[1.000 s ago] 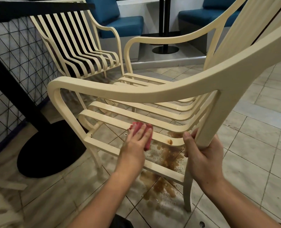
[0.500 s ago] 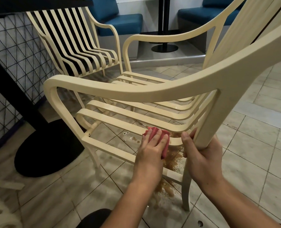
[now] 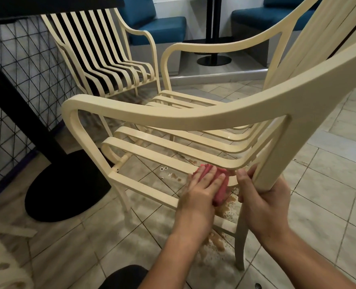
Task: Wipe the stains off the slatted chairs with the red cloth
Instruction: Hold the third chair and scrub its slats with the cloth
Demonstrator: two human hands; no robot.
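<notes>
left hand (image 3: 200, 191) slid red cloth (image 3: 222, 191) rightward, fingers flat; right hand (image 3: 264, 197) grips slatted chair (image 3: 173, 115)

Here's the near slatted chair (image 3: 173, 116) right in front, back rising to the right. The cloth (image 3: 221, 192) lies on its nearest seat slat, right end, under the left grip (image 3: 200, 192), with the right grip (image 3: 264, 202) just beside it round the upright. A second slatted chair (image 3: 139, 34) stands behind-left, the bench pedestal (image 3: 64, 184) to the left, and a spill (image 3: 216, 241) lies on the floor (image 3: 329, 205) beneath the seat.
</notes>
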